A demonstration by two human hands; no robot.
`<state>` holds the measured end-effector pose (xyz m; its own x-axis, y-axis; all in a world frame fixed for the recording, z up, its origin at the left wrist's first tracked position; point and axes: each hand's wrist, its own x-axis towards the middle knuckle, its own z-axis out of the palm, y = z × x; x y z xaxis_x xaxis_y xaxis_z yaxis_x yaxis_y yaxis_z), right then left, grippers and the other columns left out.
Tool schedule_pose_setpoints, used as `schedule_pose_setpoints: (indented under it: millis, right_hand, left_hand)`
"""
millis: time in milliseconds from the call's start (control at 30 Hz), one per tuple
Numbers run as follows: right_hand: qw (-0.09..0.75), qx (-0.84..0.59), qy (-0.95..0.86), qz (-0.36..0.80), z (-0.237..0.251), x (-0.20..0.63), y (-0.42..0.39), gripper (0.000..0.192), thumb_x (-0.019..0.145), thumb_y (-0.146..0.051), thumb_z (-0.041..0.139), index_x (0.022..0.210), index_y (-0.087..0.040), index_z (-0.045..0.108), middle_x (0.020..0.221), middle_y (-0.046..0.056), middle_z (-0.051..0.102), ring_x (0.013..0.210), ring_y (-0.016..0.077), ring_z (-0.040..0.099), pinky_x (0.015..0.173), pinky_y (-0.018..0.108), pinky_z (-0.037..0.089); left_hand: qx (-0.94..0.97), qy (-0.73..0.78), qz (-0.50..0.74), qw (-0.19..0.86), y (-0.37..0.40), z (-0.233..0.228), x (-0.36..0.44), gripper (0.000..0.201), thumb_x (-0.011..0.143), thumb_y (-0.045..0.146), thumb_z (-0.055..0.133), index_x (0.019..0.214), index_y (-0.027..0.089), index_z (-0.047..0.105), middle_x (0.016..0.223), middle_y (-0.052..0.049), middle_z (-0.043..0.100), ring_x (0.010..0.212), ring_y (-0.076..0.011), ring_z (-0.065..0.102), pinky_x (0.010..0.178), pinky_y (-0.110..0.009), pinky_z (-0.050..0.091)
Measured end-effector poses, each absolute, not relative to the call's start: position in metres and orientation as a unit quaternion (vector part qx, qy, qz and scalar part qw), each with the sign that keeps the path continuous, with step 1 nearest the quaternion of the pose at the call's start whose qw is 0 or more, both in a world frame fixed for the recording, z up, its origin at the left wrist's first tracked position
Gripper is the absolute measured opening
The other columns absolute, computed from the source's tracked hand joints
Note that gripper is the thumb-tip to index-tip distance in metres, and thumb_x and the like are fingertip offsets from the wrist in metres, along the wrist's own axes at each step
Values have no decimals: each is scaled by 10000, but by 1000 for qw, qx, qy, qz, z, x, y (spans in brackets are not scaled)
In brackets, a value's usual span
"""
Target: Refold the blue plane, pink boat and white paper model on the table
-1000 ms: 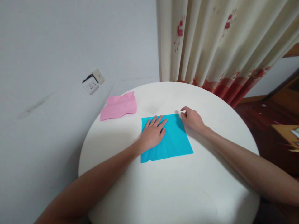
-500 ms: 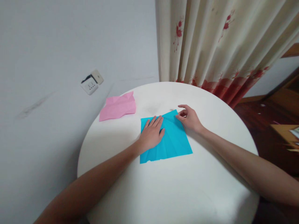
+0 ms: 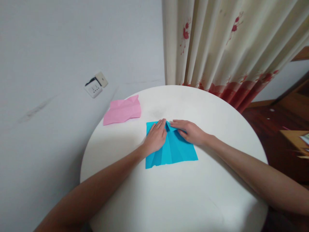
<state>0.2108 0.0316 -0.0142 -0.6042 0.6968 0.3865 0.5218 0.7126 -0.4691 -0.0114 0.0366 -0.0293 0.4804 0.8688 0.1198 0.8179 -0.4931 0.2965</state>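
A creased blue sheet of paper lies on the white round table. My left hand rests flat over its left part, fingers stretched away from me. On the far right side, my right hand lies with extended fingers over a corner that is folded inward. The fingertips of both hands are close together at the paper's far edge, where the flap rises slightly. My right palm hides part of the fold.
A creased pink sheet of paper lies at the table's far left. Behind the table are a wall with a socket and a pale curtain with red patterns. A wooden piece of furniture stands at the right.
My right hand has moved left and inward, bringing the blue paper's far right corner over into a fold. My left hand stays nearly in place, its thumb drawn closer to the fingers.
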Motion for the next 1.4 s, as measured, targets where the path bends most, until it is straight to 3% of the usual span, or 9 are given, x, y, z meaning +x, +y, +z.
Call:
schedule_pose_setpoints:
  millis: [133,300,500,667,1000,1200,1400]
  right_hand:
    - [209,-318,-916,128,-10,211,28,395,935,-272,539,1305,-189,648,1427,100,566,1352,268,495,1135,442,399]
    - [193,-358,-906,121,-12,213,30,390,1006,-382,441,1222,-191,703,1398,112,591,1338,262,511,1129,427,397]
    - [150,-460,-870,95,-26,214,38,528,987,-430,468,1445,-169,497,1550,141,404,1449,305,341,1168,532,293]
    - [134,-517,-840,95,-32,211,39,601,992,-492,427,1485,-149,426,1594,145,319,1488,307,246,1186,554,229]
    - [163,-583,-793,71,-31,207,37,465,977,-342,489,1401,-151,506,1537,194,405,1449,337,329,1146,548,301]
    - [189,-536,-821,52,-27,199,28,491,961,-213,476,1449,-162,461,1584,158,338,1482,308,263,1163,550,275]
    - [195,-473,-857,63,-23,183,16,350,958,-166,461,1256,-171,645,1466,116,524,1405,274,418,1153,489,330]
  left_hand:
    - [862,482,128,85,35,-28,-11,530,1031,310,210,1523,155,333,1612,-65,300,1506,-222,219,1228,-425,206]
    - [878,470,77,54,33,-28,-13,575,1032,470,237,1544,218,306,1627,-21,263,1520,-267,155,1223,-493,188]
    - [882,468,49,32,33,-27,-14,619,1020,511,246,1569,225,243,1644,-14,196,1524,-289,120,1218,-532,171]
    - [889,456,32,33,33,-25,-14,571,1022,516,239,1557,319,268,1653,16,158,1526,-310,100,1207,-574,158]
    - [890,452,48,40,32,-26,-14,610,1019,505,228,1577,259,211,1643,11,199,1527,-305,91,1208,-574,171]
    - [890,450,61,51,34,-26,-15,596,1011,502,277,1564,281,252,1635,6,231,1522,-310,116,1208,-574,152]
    - [889,450,61,52,34,-26,-15,609,1009,505,277,1568,269,239,1637,-3,231,1526,-301,102,1213,-555,144]
